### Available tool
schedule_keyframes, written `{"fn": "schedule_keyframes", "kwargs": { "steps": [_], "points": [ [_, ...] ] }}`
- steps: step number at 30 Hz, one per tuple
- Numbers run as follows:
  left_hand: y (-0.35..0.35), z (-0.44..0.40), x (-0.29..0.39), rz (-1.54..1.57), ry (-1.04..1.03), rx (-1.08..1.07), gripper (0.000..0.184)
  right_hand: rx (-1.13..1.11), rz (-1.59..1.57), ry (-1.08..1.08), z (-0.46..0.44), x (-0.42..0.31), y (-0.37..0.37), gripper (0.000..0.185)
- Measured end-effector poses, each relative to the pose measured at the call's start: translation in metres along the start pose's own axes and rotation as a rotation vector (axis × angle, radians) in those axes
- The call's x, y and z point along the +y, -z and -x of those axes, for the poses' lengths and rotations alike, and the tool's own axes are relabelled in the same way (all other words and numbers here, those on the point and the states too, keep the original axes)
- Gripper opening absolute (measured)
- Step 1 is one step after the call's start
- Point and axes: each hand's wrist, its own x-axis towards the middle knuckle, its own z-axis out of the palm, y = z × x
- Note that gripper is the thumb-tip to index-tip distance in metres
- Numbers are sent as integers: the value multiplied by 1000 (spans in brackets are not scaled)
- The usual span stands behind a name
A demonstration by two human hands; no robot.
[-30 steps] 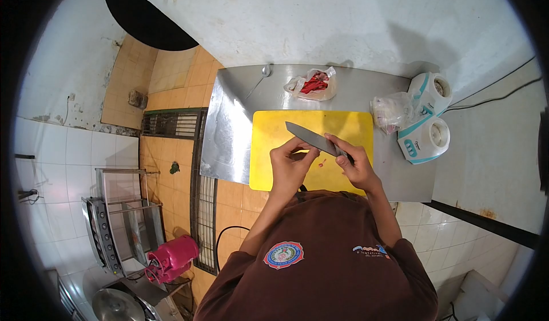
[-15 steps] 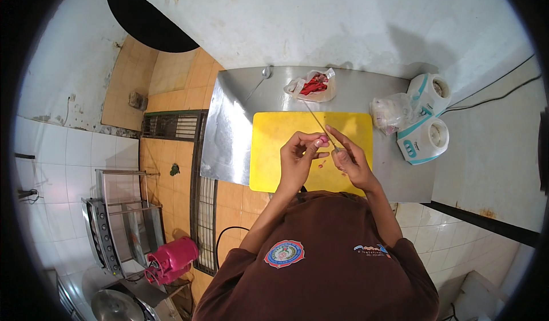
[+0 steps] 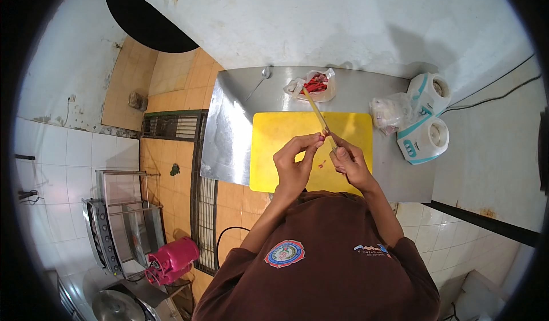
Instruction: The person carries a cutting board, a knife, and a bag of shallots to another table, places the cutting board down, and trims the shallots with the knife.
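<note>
My left hand (image 3: 294, 163) pinches a small reddish shallot (image 3: 322, 136), partly hidden by the fingertips. In my right hand (image 3: 353, 166) is a knife (image 3: 315, 108), fingers wrapped round its handle. The blade points away toward the wall, and its flat side catches the light. Where the hands come close together, the shallot touches or nearly touches the blade. Both hands are above a yellow cutting board (image 3: 271, 143). Small reddish scraps (image 3: 322, 164) lie on the board between the wrists.
Behind the board sits a plastic bag (image 3: 326, 96) with red chillies (image 3: 316, 84). A ladle (image 3: 265, 74) lies at the back left of the steel table (image 3: 229, 121). On the right are a clear plastic bag (image 3: 390, 112) and two white-and-teal appliances (image 3: 420, 143).
The knife has turned, so its blade now shows its broad side. My left fingers have drawn closer round the shallot, and my right fingers have curled in along the knife.
</note>
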Motion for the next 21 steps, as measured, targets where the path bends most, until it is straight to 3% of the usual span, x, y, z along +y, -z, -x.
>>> {"fn": "schedule_keyframes", "kwargs": {
  "steps": [8,16,21],
  "points": [
    [3,0,-1,-14,-54,-8,10,-90,-24,-47,0,-1,1,60],
    [1,2,-7,68,-38,7,14,9,-15,-23,-2,-1,-2,58],
    [0,2,-6,227,95,1,13,-20,-1,-24,-2,-2,-3,57]
  ]
}}
